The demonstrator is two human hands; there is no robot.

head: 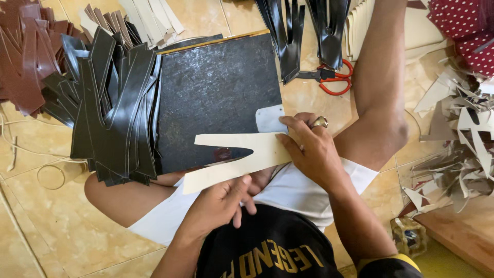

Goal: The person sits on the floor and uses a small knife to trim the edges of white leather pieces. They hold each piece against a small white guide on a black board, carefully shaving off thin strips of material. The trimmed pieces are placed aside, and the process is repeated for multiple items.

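A cream forked template (231,157) lies across the near edge of a black cutting board (216,92) that rests on my legs. My left hand (218,203) grips the template's lower prong from beneath, thumb on top. My right hand (309,149), with a ring on one finger, presses flat on the template's wide end. A small pale grey piece (268,119) sits on the board just above my right fingers. A dark glossy sheet shows through the fork's gap.
A fanned stack of black forked cut pieces (110,108) covers the board's left side. Brown pieces (23,56) lie far left, red-handled scissors (332,77) behind my right knee, and grey offcuts (460,149) are heaped at right on the tiled floor.
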